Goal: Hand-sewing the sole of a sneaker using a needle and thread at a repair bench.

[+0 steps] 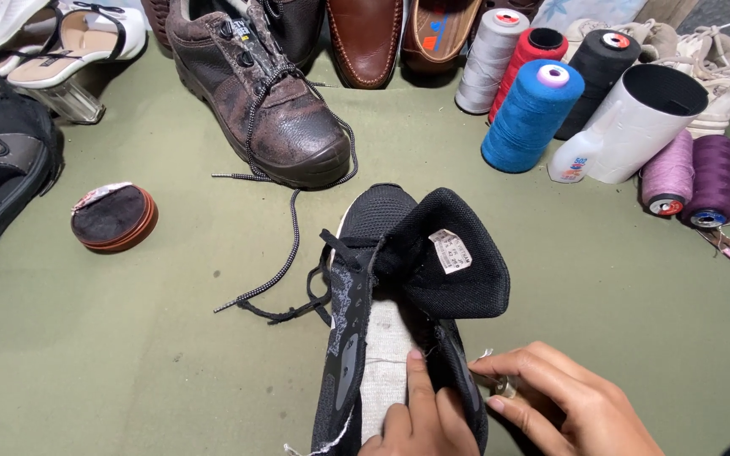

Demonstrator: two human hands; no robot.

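Note:
A black sneaker (407, 270) lies on the green surface, opened up, its tongue folded back with a white label showing and a pale fabric insole exposed. My left hand (420, 418) presses on the insole and the shoe's inner edge at the bottom. At the shoe's right side, my right hand (563, 397) pinches a small shiny thing, too small to name, with a thin pale thread near it. Loose black laces trail to the left of the shoe.
A worn brown lace-up boot (264, 93) stands behind, its speckled lace running down. A round brown tin (114, 218) lies left. Thread cones, blue (532, 118), red, black, grey and purple (690, 177), a white tube and a small bottle stand right. More shoes line the back and left.

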